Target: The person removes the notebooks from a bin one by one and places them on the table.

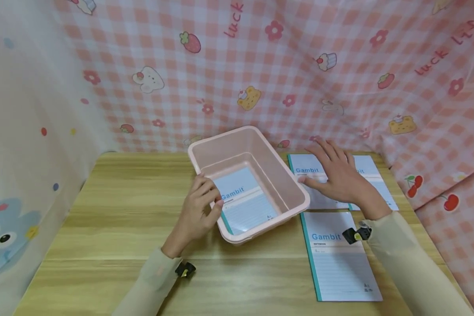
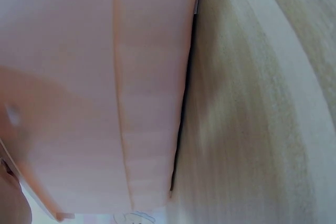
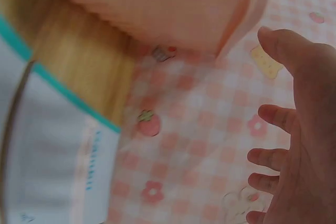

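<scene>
A pink plastic basin (image 1: 225,156) stands turned at an angle on the wooden table, with a light-blue Gambit notebook (image 1: 246,208) lying flat inside. My left hand (image 1: 199,206) holds the basin's left rim, fingers curled over the edge. In the left wrist view the outer wall of the basin (image 2: 152,87) fills much of the picture. My right hand (image 1: 337,175) hovers with spread fingers just right of the basin, holding nothing. Beneath it lie two notebooks side by side, the left one (image 1: 328,202) and the right one (image 1: 375,184), both partly hidden by the hand.
Nearer the front right, another notebook (image 1: 339,267) with a teal spine lies flat on the wooden table (image 1: 114,232). A pink checked cloth (image 1: 221,79) hangs along the back and right edges. At the left hangs a pale cloth (image 1: 31,109) with cartoon prints.
</scene>
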Tool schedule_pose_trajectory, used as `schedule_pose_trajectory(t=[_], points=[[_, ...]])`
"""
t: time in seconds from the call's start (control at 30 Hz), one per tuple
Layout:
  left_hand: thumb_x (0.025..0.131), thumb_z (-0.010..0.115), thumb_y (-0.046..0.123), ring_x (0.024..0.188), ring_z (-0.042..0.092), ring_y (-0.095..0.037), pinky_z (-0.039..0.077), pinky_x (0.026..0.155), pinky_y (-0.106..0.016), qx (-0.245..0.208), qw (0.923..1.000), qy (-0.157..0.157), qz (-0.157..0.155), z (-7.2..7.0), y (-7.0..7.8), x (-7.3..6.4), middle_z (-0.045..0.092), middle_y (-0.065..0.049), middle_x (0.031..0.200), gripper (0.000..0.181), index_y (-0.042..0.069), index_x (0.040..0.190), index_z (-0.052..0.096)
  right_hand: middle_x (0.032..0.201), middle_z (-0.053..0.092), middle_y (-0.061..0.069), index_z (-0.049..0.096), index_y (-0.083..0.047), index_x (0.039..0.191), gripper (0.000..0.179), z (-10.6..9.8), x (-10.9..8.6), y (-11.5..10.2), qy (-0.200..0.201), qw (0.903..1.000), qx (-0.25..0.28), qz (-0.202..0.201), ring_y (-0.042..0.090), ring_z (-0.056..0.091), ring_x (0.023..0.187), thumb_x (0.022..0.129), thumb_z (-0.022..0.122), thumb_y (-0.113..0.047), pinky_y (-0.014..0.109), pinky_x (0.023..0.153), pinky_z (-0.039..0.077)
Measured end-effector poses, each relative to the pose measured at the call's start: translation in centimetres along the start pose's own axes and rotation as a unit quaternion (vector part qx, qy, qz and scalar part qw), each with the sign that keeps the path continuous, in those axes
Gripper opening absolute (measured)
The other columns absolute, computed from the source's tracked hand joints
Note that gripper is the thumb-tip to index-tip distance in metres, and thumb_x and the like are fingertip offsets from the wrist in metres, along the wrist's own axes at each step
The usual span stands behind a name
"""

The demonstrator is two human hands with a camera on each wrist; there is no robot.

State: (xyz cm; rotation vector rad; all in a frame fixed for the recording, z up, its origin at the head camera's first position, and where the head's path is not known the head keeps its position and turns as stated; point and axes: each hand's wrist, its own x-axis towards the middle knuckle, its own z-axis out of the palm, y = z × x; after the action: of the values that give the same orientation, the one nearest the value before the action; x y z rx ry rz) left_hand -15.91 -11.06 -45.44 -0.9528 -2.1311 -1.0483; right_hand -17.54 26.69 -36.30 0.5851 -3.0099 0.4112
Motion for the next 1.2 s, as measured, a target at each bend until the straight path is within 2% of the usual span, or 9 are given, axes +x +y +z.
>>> schedule_pose_trajectory(t=[0.17,0.27,0.47,0.63,0.77,1.03,1.2], points=[[0.089,0.054,0.021,0.095,0.050,-0.024,0.028,0.124,-0.056,-0.003,1.0000,-0.005,0.001,0.2,0.1,0.1,0.056,-0.001,0.081,0.019,0.016,0.070,0.055,0.173,0.008,0.013,0.025,-0.024,0.161,0.088,-1.1,1.5,-1.2,0.008,0.9999,-0.006,-0.002,0.043,0.005,0.158,0.091,0.066,-0.058,0.073,0.119,0.008],[0.090,0.053,0.022,0.095,0.050,-0.023,0.028,0.124,-0.056,-0.004,1.0000,-0.006,-0.001,0.3,0.1,0.1,0.056,-0.001,0.081,0.021,0.016,0.070,0.055,0.173,0.007,0.011,0.024,-0.025,0.162,0.092,-1.5,2.4,-2.0,0.011,0.9998,-0.011,-0.012,0.040,0.005,0.159,0.089,0.066,-0.061,0.073,0.120,0.007],[0.099,0.046,0.034,0.093,0.050,-0.023,0.029,0.123,-0.058,-0.002,1.0000,0.002,0.002,0.5,0.1,0.1,0.055,-0.001,0.079,0.037,0.015,0.069,0.055,0.173,0.009,0.009,0.024,-0.026,0.161,0.094,-2.3,4.4,-3.9,0.017,0.9988,-0.009,-0.045,0.039,0.005,0.159,0.087,0.067,-0.063,0.073,0.120,0.006],[0.093,0.051,0.024,0.094,0.050,-0.024,0.029,0.123,-0.056,-0.002,1.0000,0.004,0.008,0.2,0.0,0.3,0.055,-0.001,0.080,0.025,0.016,0.069,0.054,0.173,0.009,0.008,0.025,-0.027,0.161,0.094,-3.1,6.3,-5.5,0.023,0.9976,-0.013,-0.065,0.039,0.008,0.158,0.086,0.067,-0.064,0.073,0.120,0.009],[0.095,0.050,0.028,0.094,0.050,-0.024,0.028,0.124,-0.056,0.004,1.0000,0.002,0.009,0.0,0.0,0.4,0.055,-0.001,0.080,0.029,0.016,0.069,0.054,0.172,0.011,0.007,0.025,-0.029,0.161,0.095,-3.4,7.6,-6.9,0.012,0.9977,-0.016,-0.065,0.037,0.010,0.157,0.085,0.068,-0.066,0.072,0.120,0.011],[0.091,0.053,0.024,0.096,0.050,-0.022,0.028,0.125,-0.054,0.007,1.0000,-0.002,0.004,-0.1,0.1,-0.1,0.055,0.001,0.081,0.022,0.017,0.070,0.055,0.170,0.016,0.009,0.023,-0.031,0.161,0.100,-2.3,9.5,-9.5,-0.020,0.9967,-0.030,-0.072,0.039,0.016,0.156,0.081,0.064,-0.075,0.072,0.118,0.021],[0.091,0.052,0.024,0.098,0.050,-0.022,0.027,0.125,-0.053,0.010,0.9999,-0.006,-0.001,-0.2,0.1,0.0,0.055,0.001,0.082,0.022,0.018,0.070,0.054,0.169,0.019,0.010,0.020,-0.033,0.162,0.102,-1.2,10.7,-11.0,-0.041,0.9952,-0.033,-0.083,0.039,0.019,0.155,0.080,0.061,-0.078,0.070,0.119,0.020]])
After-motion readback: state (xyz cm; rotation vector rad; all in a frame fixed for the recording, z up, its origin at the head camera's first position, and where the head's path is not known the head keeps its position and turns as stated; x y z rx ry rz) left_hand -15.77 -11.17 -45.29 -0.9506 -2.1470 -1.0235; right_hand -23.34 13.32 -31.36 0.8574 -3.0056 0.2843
